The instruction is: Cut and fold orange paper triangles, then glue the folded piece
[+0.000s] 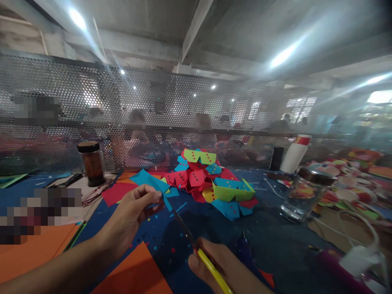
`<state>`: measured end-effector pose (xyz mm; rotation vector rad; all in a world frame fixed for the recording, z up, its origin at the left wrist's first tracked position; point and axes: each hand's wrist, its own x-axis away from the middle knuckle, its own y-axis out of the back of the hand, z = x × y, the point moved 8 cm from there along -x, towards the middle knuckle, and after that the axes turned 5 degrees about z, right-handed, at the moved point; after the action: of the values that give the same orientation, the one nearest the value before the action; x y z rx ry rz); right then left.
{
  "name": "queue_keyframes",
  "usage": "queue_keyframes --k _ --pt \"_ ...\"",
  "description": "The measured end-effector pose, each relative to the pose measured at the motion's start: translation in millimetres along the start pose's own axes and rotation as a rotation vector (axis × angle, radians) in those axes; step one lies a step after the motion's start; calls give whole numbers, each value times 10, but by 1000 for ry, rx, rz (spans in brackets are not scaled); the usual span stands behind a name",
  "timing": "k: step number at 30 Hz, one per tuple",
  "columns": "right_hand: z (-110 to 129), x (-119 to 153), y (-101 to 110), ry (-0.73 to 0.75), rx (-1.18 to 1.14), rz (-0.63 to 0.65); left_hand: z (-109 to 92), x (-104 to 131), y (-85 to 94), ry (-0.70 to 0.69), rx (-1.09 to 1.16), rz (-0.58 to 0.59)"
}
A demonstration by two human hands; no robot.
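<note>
Worktop [275,241], dark blue: open room at lower centre between the hands, shut in by a mesh screen [196,118] along the back, an orange sheet [134,273] at the lower left edge and cables at the right. Containers: a dark-lidded jar [91,162] at left, contents unclear; a clear glass jar [301,194] at right, apparently holding nothing; a white bottle [294,153] behind it. Blue paper [151,182], angular, left of centre before a pile of folded shapes [211,179], pinched by left hand [130,214] fingers; scissors [196,245], yellow-handled, in the closed right hand [220,265], blades touching the paper.

paper pile [211,179] ahead (mesh behind), jars flanking
</note>
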<state>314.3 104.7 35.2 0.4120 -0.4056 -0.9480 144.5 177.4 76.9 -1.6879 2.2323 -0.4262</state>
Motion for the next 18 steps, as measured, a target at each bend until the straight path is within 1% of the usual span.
queue_keyframes --k 4,12,18 --pt "-34 -10 -5 24 17 -6 -4 0 -6 0 -5 4" --pt "-21 -11 16 0 64 -35 7 0 -12 1 -12 17" --pt "-55 -23 23 -19 92 -44 24 -19 11 -12 -21 26"
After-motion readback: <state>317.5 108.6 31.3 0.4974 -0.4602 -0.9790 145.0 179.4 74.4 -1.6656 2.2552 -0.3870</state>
